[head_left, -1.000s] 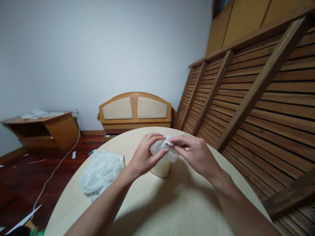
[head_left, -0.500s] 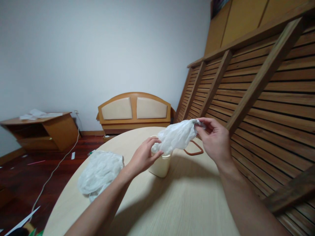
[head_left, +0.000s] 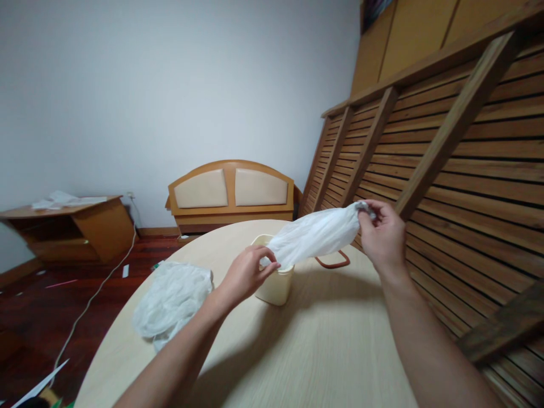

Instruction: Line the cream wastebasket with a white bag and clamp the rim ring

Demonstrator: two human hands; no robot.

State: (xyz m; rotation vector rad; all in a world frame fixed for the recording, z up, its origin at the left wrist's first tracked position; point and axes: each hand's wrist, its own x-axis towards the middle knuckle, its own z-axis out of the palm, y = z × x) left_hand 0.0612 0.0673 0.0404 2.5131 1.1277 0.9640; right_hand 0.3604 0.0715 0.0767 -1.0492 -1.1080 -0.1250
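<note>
A white plastic bag (head_left: 317, 232) is stretched between my two hands, slanting up to the right. My left hand (head_left: 249, 273) pinches its lower end, just over the near rim of a small cream bin (head_left: 274, 292). My right hand (head_left: 382, 232) grips the bag's gathered end, higher and to the right. The bin stands upright on the round table (head_left: 314, 345), its mouth partly hidden by the bag and my left hand. Behind the bag lies a brown rounded frame (head_left: 334, 263), partly covered. A crumpled heap of white plastic bags (head_left: 174, 300) rests left of my left forearm.
A slatted wooden panel (head_left: 467, 175) leans close along the right side. Beyond the table stands a headboard (head_left: 232, 195) against the wall. At the left, a low wooden desk (head_left: 97, 226) carries papers, and a white cable (head_left: 91, 297) runs over the dark floor.
My right hand has moved to the right, pulling the bag longer and straighter. My left hand has stayed over the bin, its fingers now closer together on the bag's end.
</note>
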